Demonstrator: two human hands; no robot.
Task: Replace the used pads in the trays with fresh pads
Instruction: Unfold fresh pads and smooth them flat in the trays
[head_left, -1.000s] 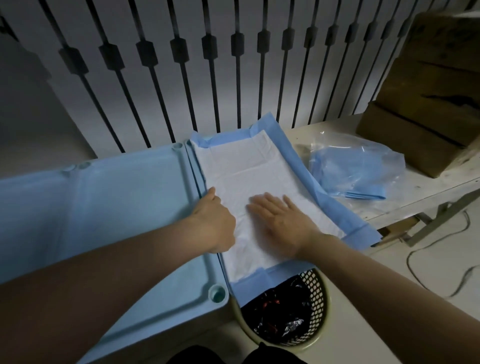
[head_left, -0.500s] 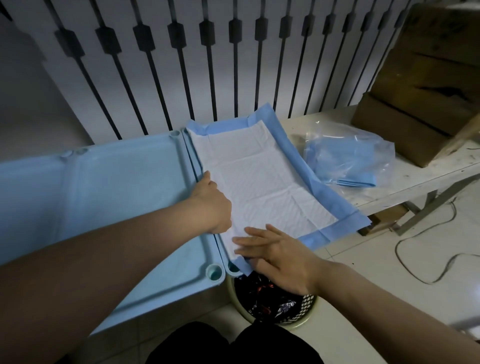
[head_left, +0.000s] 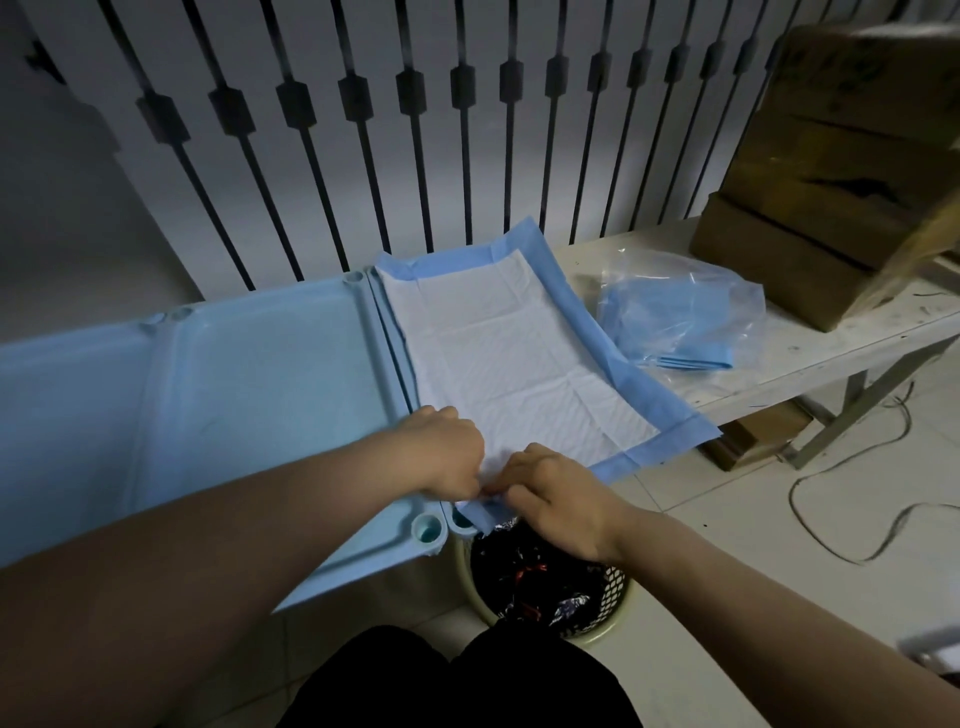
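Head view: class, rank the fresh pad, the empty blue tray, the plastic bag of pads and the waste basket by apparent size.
1. Empty blue tray
2. Fresh pad
3. Plastic bag of pads
4. Waste basket, partly hidden, so unsure

Pad (head_left: 519, 364): white quilted centre, blue border, lying spread flat and open in the right tray, whose rim (head_left: 387, 332) is showing along the pad's left side. Blue edges are overhanging at far and right sides. Near left corner is folding under, pinched. Left tray (head_left: 249, 395): pale blue plastic, lying bare, touching right tray. Spare pads (head_left: 691, 358): blue, folded, sitting inside clear bag, right of the trays.
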